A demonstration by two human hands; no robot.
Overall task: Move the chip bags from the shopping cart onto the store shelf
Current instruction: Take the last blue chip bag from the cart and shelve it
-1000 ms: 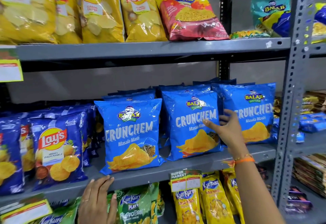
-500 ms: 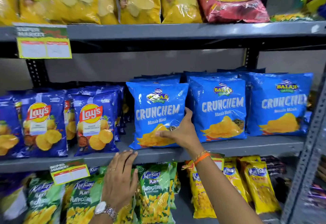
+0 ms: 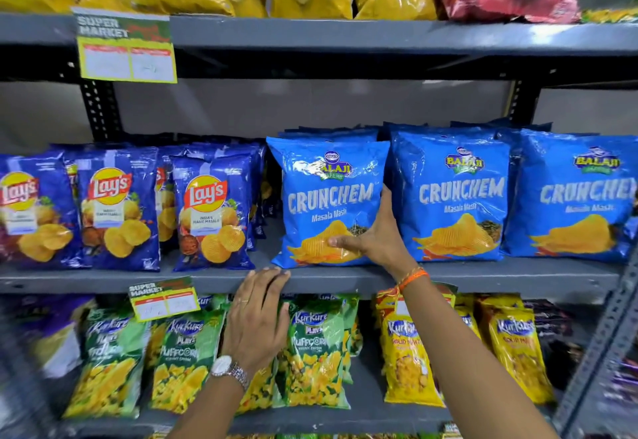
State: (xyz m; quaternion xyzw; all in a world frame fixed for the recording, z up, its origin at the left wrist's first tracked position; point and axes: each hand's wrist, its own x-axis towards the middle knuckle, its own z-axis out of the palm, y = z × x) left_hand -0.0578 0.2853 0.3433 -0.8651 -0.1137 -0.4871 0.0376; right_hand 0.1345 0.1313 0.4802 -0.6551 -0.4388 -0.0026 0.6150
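On the grey metal store shelf (image 3: 483, 274), a glossy light-blue Crunchem chip bag (image 3: 328, 197) stands upright, leftmost of three alike. The right hand (image 3: 374, 236) presses flat against this bag's lower right front, fingers spread, thumb along its right edge, not closed around it. The left hand (image 3: 257, 321) lies open, fingertips touching the shelf's front lip just below and left of the bag.
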